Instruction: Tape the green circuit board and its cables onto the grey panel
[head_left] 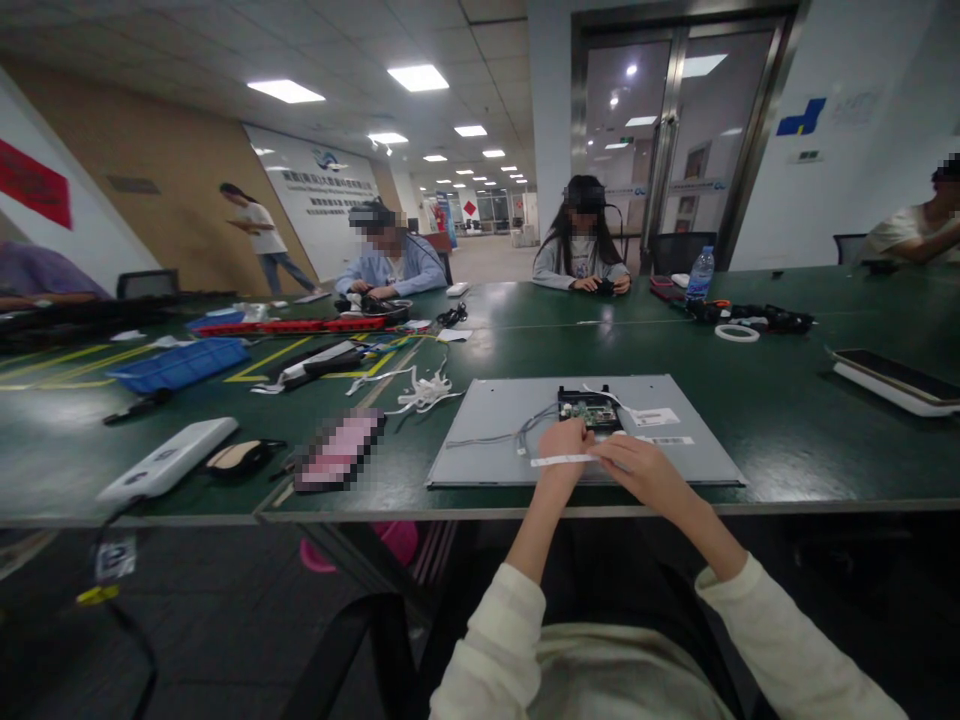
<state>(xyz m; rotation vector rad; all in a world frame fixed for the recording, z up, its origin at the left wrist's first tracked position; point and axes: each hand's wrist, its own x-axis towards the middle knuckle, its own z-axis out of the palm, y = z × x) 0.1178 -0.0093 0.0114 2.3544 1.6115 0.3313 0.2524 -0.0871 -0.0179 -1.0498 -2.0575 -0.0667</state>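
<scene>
A grey metal panel (495, 430) lies flat on the green table (787, 420) in front of me. A small green circuit board (589, 410) with thin wires sits near its far edge. My left hand (562, 445) and my right hand (637, 468) are both over the panel's near half. Between them runs a white strip of tape (561, 460), pinched at each end by closed fingers. White labels (654, 416) are stuck on the panel right of the board.
To my left lie a white device (169, 458), a dark case (240, 457), a phone (337, 450), white cable ties (420, 392) and a blue tray (180, 363). A screen (896, 380) and tape roll (736, 333) lie right. Other people sit across the table.
</scene>
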